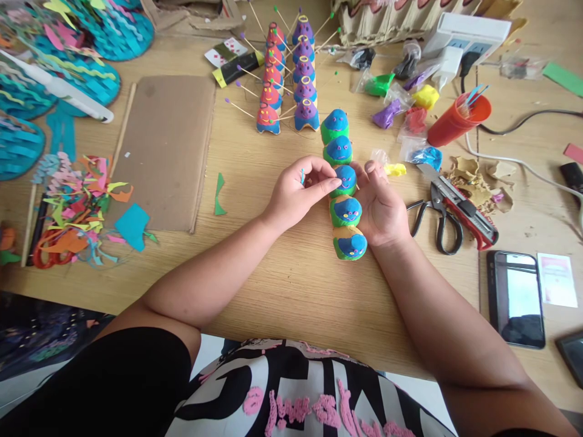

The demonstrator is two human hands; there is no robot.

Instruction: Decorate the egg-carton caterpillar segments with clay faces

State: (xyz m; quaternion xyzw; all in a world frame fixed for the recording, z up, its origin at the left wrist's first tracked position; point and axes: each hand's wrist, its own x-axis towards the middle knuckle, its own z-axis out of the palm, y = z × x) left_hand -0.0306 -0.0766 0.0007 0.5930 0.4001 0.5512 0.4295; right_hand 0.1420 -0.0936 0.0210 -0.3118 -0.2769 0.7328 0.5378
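Observation:
A row of egg-carton cups covered in blue and green clay, with little faces, runs away from me on the table. My left hand is closed, its thumb and forefinger pinched at the face of the middle cup. A thin blue stick shows between its fingers; whatever is at the fingertips is too small to make out. Palm up, my right hand rests against the right side of the row, thumb raised and fingers loosely curled apart. The two nearest cups have tiny yellow and pink dots.
Red and purple cup rows with pin-like sticks stand behind. On the right lie bagged clay, an orange cup, scissors, a utility knife and a phone. Cardboard and paper scraps lie left.

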